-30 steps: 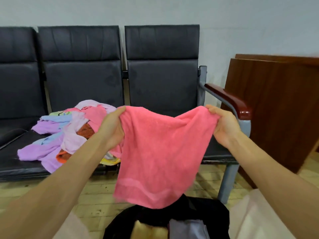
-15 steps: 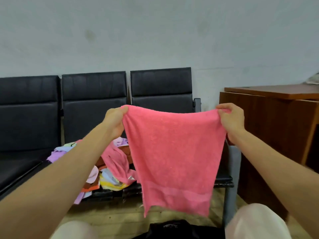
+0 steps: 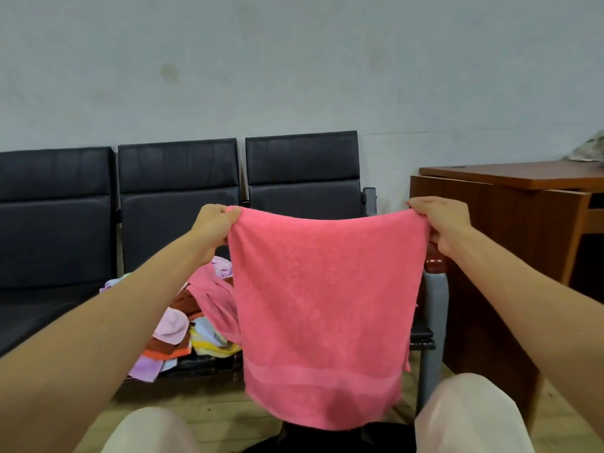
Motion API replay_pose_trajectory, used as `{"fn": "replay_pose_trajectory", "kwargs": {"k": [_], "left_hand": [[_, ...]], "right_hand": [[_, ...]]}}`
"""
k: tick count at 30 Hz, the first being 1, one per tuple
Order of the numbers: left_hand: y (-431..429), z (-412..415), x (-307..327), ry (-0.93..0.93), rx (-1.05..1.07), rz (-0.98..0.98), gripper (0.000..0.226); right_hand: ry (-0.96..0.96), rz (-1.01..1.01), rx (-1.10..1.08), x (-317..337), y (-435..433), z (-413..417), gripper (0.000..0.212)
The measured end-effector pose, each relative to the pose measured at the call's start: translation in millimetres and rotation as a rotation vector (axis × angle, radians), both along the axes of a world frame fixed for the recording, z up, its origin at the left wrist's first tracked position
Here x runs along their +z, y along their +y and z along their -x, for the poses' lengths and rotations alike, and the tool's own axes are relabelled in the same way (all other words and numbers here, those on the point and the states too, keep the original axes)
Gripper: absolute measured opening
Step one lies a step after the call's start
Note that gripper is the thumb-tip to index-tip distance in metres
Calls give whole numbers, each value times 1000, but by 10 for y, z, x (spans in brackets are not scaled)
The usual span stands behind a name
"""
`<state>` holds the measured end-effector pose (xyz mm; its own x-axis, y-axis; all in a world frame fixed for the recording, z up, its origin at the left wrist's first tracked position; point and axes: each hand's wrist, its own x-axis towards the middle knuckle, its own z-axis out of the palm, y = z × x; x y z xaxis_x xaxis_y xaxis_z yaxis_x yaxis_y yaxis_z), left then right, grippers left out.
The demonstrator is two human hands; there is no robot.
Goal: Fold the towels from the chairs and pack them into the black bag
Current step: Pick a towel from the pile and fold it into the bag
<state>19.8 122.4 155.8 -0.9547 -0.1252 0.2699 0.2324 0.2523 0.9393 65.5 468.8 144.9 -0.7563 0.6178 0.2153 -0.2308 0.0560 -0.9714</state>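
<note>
Pink towel (image 3: 322, 299) held spread at frame centre, top corners pinched by left hand (image 3: 214, 228) and right hand (image 3: 443, 223). Corners should be matched evenly before folding.

A pink towel (image 3: 323, 305), stretched between the left hand (image 3: 212, 228) and right hand (image 3: 447, 220), hangs like a curtain across the middle and hides the right-hand seat of the black chairs (image 3: 176, 197). Left of it, a pile of towels (image 3: 183, 331) covers the middle seat. To the right, an armrest (image 3: 434, 266) and a wooden desk (image 3: 510, 223) stand close by. Below, between the knees (image 3: 467, 416), what seems to be the black bag (image 3: 327, 443) is mostly covered by the towel's hem. There is open air above the hands.
</note>
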Motion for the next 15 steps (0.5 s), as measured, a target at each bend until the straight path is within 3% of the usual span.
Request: {"fn": "replay_pose_trajectory", "kwargs": {"k": [4, 6, 8, 10, 12, 15], "left_hand": [[-34, 39, -41, -14, 10, -49, 12], [-61, 47, -37, -48, 33, -138, 23], [-93, 58, -32, -103, 21, -253, 8], [-113, 49, -26, -183, -8, -337, 3], [-116, 25, -23, -230, -45, -370, 15], [-105, 1, -2, -233, -59, -370, 22]], "right_hand": [[85, -97, 92, -12, -29, -55, 13], [67, -268, 161, -32, -36, -91, 30], [30, -463, 153, -39, -26, -110, 41], [-8, -677, 42, -22, -28, -133, 34], [-44, -899, -45, -9, -36, -151, 24], [-49, -1045, -86, -6, -50, -159, 17]]}}
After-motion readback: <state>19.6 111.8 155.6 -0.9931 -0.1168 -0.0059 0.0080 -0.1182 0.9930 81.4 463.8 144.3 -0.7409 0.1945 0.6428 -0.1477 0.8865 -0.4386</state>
